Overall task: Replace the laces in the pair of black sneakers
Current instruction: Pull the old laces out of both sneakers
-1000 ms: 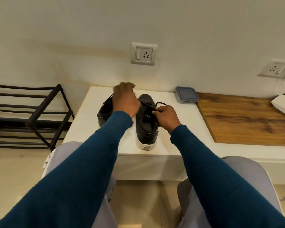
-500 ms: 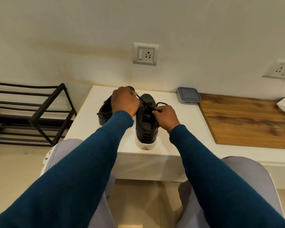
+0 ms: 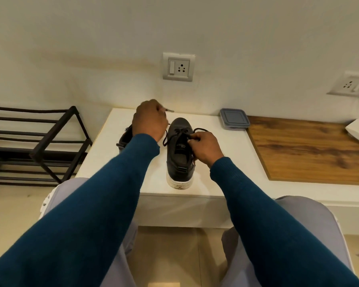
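Standing on the white worktop (image 3: 232, 162), a black white-soled sneaker (image 3: 179, 158) is partly laced. Left hand (image 3: 149, 121), raised, pinches the thin black lace (image 3: 164, 140); right hand (image 3: 203, 147) pinches it at the eyelets. Second black sneaker (image 3: 124, 139) sits behind the left forearm.
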Action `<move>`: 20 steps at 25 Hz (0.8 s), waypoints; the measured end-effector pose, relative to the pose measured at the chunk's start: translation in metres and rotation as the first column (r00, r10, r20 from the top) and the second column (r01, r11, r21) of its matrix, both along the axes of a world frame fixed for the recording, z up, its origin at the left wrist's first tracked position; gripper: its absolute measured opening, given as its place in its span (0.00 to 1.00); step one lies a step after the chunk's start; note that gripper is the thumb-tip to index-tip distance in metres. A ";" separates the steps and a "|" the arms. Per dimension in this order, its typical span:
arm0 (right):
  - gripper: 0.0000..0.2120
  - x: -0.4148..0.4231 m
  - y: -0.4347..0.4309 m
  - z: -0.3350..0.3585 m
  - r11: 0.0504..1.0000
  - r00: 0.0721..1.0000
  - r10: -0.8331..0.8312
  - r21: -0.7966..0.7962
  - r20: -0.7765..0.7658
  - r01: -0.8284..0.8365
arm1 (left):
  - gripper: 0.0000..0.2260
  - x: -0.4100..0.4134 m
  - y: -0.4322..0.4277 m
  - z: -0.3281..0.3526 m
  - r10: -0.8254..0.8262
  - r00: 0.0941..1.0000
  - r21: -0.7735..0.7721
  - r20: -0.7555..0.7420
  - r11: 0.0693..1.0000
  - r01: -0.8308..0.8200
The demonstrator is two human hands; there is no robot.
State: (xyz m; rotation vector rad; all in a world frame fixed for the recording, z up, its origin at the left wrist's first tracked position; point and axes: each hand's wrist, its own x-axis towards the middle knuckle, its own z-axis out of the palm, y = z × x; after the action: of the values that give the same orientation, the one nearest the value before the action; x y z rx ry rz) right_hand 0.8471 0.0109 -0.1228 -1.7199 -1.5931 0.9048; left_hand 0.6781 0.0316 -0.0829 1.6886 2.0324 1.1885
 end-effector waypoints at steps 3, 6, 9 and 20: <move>0.18 -0.003 0.001 0.000 0.999 0.999 0.001 0.043 0.051 -0.003 | 0.10 -0.014 -0.010 -0.006 -0.159 0.962 -0.343 -0.222 0.936 0.076; 0.22 -0.002 0.001 0.005 0.997 0.993 0.007 0.078 0.114 -0.016 | 0.11 -0.003 -0.012 -0.020 -0.318 0.941 -0.451 -0.117 0.861 0.235; 0.22 0.003 0.001 0.010 0.996 0.985 0.008 0.082 0.170 -0.022 | 0.09 0.008 -0.010 -0.020 -0.369 0.921 -0.383 0.126 0.838 0.388; 0.03 -0.013 0.012 0.014 0.969 0.795 -0.009 0.203 0.606 -0.143 | 0.09 0.023 -0.005 -0.022 -0.413 0.909 -0.392 -0.053 0.846 0.362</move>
State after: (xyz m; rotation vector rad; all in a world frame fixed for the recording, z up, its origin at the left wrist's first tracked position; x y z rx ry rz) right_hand 0.8337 0.0233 -0.1084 -1.8862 -2.0779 0.1528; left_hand 0.7012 0.0263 -0.1047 1.8929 1.7210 0.5249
